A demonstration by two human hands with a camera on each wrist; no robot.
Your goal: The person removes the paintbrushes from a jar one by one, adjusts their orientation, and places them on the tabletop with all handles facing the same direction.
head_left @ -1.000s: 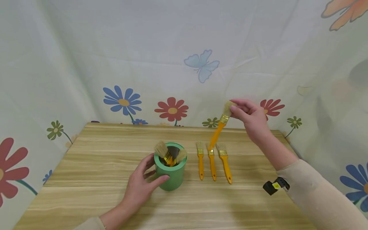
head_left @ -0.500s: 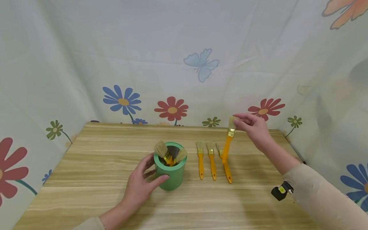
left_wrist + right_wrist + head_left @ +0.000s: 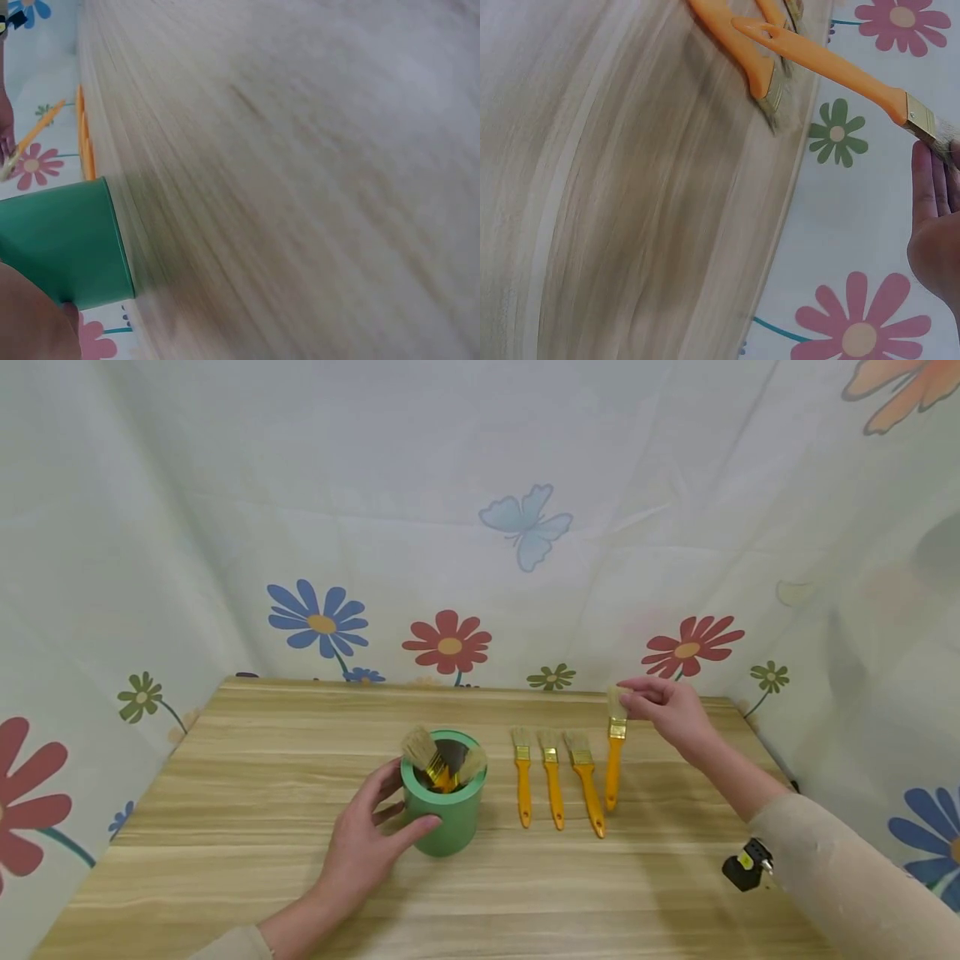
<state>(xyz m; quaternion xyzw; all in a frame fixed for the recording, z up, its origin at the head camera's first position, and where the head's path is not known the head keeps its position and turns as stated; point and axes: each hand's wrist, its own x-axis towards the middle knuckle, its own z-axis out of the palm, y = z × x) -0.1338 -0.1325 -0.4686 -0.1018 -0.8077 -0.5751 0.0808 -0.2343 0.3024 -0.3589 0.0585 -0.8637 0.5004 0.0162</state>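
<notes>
My right hand [image 3: 671, 714] pinches a paintbrush [image 3: 614, 760] by its bristles, with the orange handle hanging down. In the right wrist view that paintbrush [image 3: 840, 71] is tilted and held off the tabletop. To its left, three more paintbrushes lie side by side with bristles toward the back: the nearest paintbrush [image 3: 590, 793], a middle paintbrush [image 3: 554, 789] and a left paintbrush [image 3: 523, 785]. My left hand [image 3: 367, 835] holds the green pot [image 3: 453, 831] round its left side, thumb across the front. Two paintbrushes [image 3: 422, 750] stand bristles up in the pot, their lower handles hidden.
All of this is on a wood-grain table [image 3: 300, 760]. Behind it and at both sides hangs a white cloth [image 3: 375, 552] printed with flowers and a butterfly. A small black device [image 3: 744, 864] sits at the right sleeve.
My right hand has moved down and to the right with the paintbrush, from above the middle paintbrush to right of the row. The left hand and green pot have stayed put.
</notes>
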